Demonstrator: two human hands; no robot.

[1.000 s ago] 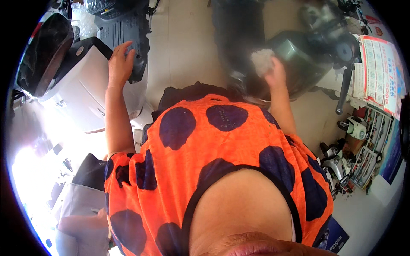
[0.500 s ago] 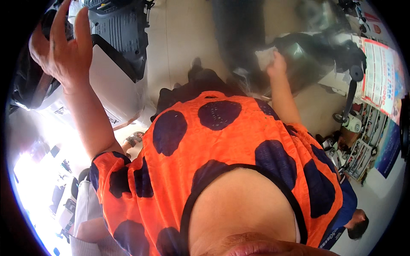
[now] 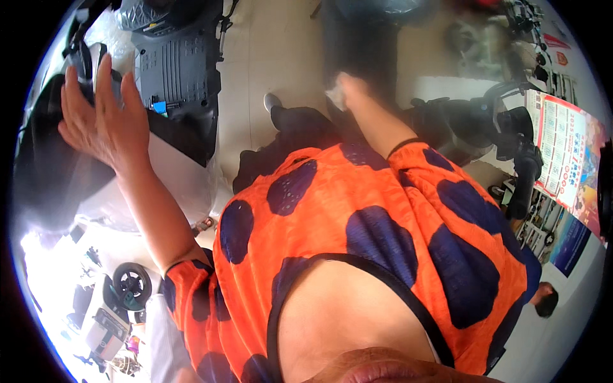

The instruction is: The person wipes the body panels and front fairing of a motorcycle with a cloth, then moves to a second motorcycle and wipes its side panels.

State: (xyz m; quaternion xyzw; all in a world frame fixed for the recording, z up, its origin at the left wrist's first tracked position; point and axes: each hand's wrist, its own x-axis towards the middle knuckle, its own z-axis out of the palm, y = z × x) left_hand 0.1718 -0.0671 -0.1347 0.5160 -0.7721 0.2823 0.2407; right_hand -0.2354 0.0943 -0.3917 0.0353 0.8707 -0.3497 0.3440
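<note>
My left hand point(image 3: 105, 124) is raised with its fingers spread and holds nothing. It is nearest to the black seat point(image 3: 41, 147) of a light-bodied electric scooter at the left; whether it touches the seat I cannot tell. A black ribbed footboard point(image 3: 175, 70) belongs to that scooter. Stretched forward, my right hand point(image 3: 352, 90) is closed on a crumpled white cloth point(image 3: 335, 96), perhaps paper. That hand is over or beside a long dark surface point(image 3: 361, 48), blurred, so contact is unclear.
Another scooter with a black handlebar grip point(image 3: 526, 179) stands at the right, beside a printed poster point(image 3: 562, 143). Clear plastic wrap point(image 3: 115, 38) covers parts at the far left. A wheel point(image 3: 131, 286) and a person point(image 3: 539, 297) are behind me.
My right hand has swung left and slightly forward with the white cloth. The left hand has come down and nearer. My body has turned, and the view has shifted.
</note>
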